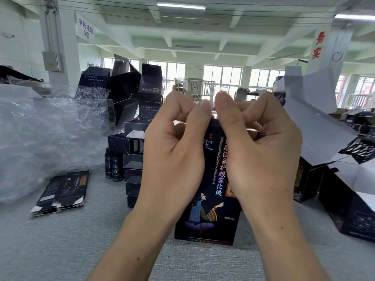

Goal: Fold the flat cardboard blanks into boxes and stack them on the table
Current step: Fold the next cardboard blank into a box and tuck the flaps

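Observation:
A dark printed cardboard box point(207, 209) stands upright on the grey table point(60, 246), in the middle of the view. My left hand point(174, 155) and my right hand point(261, 157) both grip its top end, fingers curled over the upper flaps and thumbs meeting above the front face. The top flaps are hidden behind my fingers. A stack of folded dark boxes point(134, 159) rises just behind and to the left. A small pile of flat blanks point(63, 191) lies on the table at the left.
Crumpled clear plastic wrap point(40, 134) fills the left side. Two dark bottles point(113, 167) stand by the stack. More dark boxes point(125, 88) lean at the back. Open boxes with white flaps point(324, 138) crowd the right edge.

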